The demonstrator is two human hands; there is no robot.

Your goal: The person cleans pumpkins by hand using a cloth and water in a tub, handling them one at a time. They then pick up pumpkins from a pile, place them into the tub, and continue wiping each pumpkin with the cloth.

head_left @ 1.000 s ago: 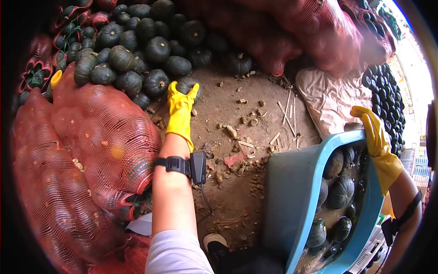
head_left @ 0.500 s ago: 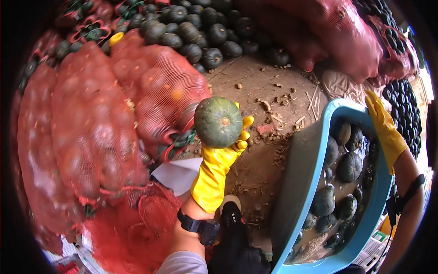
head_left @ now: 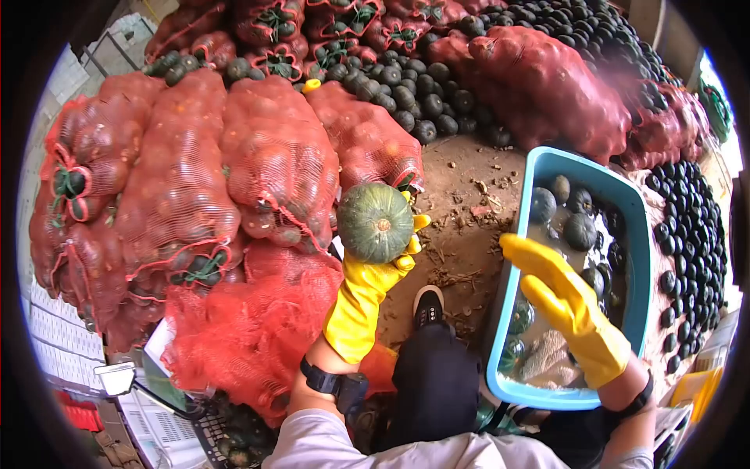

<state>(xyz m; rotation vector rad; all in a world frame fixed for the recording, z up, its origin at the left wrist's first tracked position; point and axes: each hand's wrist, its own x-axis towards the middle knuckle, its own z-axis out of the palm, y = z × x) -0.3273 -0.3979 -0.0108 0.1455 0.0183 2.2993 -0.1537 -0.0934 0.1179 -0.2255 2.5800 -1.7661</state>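
Looks out from the wearer's head, above the grey shirt (head_left: 476,453) at the bottom edge, in a single view. Faces forward and steeply down, along one dark trouser leg (head_left: 433,375) to a black sneaker (head_left: 428,306) and the brown floor (head_left: 469,168). Catches both gloved hands at near range, with the left hand (head_left: 375,273) close to centre and the right hand (head_left: 562,297) farther right. Sees into the blue plastic tub (head_left: 543,395) from above. Extends left over red mesh sacks (head_left: 273,156) and, farther off at the top, to heaped kabocha squashes (head_left: 406,98). Spreads fisheye-wide, rounded off in black at the corners.
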